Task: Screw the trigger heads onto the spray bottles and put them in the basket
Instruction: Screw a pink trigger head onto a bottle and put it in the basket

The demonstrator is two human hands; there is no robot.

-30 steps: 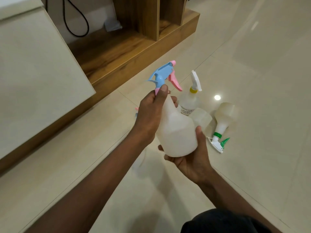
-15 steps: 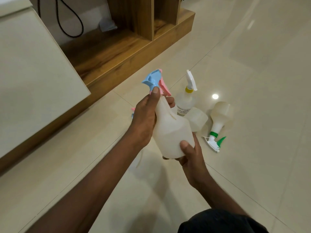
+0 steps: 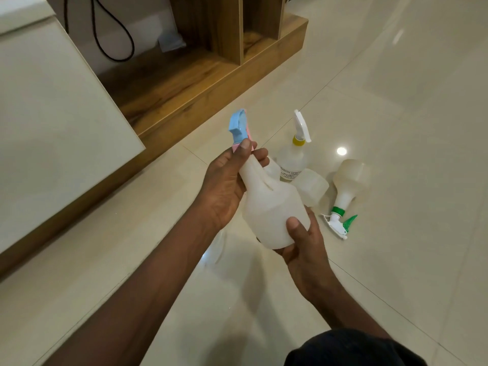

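Note:
I hold a translucent white spray bottle in the air over the floor, tilted to the left. My right hand cups its base. My left hand is closed around its neck, fingertips on the pink collar of the blue and pink trigger head seated on top. On the floor behind stand a clear bottle with a white and yellow trigger head and a lying bottle with a green and white trigger head. A further translucent bottle lies between them, partly hidden. No basket is in view.
A wooden plinth with upright panels runs along the far side of the glossy tiled floor. A cream slab juts in at the left. A black cable hangs at the back wall.
The trigger head has turned on the bottle neck: its nozzle pointed left a second ago and now points away from me. My right thumb has shifted round the base.

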